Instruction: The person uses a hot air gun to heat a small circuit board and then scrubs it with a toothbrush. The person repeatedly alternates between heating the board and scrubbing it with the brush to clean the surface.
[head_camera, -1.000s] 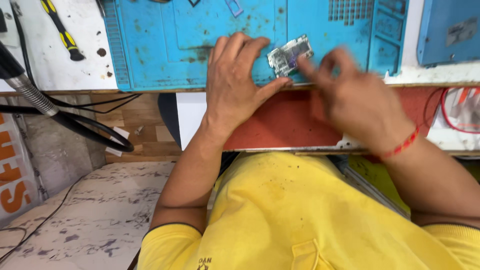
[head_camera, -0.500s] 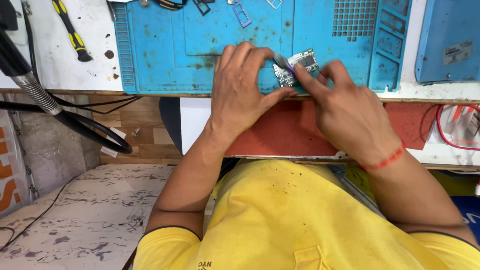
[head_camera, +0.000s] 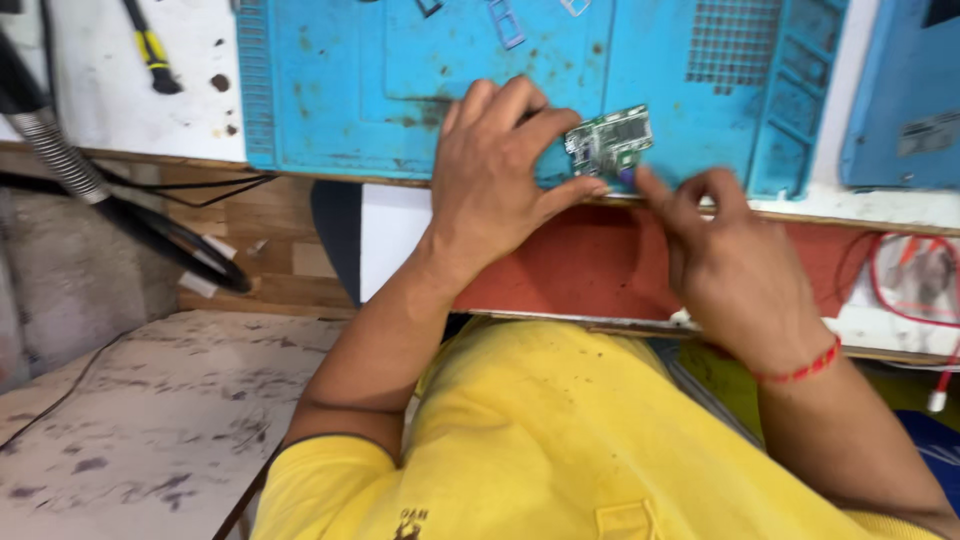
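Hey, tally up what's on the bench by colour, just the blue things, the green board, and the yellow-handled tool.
Blue: 2, the work mat and the blue case at far right
Green: 1, the circuit board, held by the left hand, the right hand at its edge
Yellow-handled: 1, the screwdriver
Total: 4

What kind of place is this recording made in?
Most likely an electronics repair bench. The left hand steadies a small green circuit board on a blue work mat with parts compartments, the right hand works at its edge, and a yellow-handled screwdriver lies nearby.
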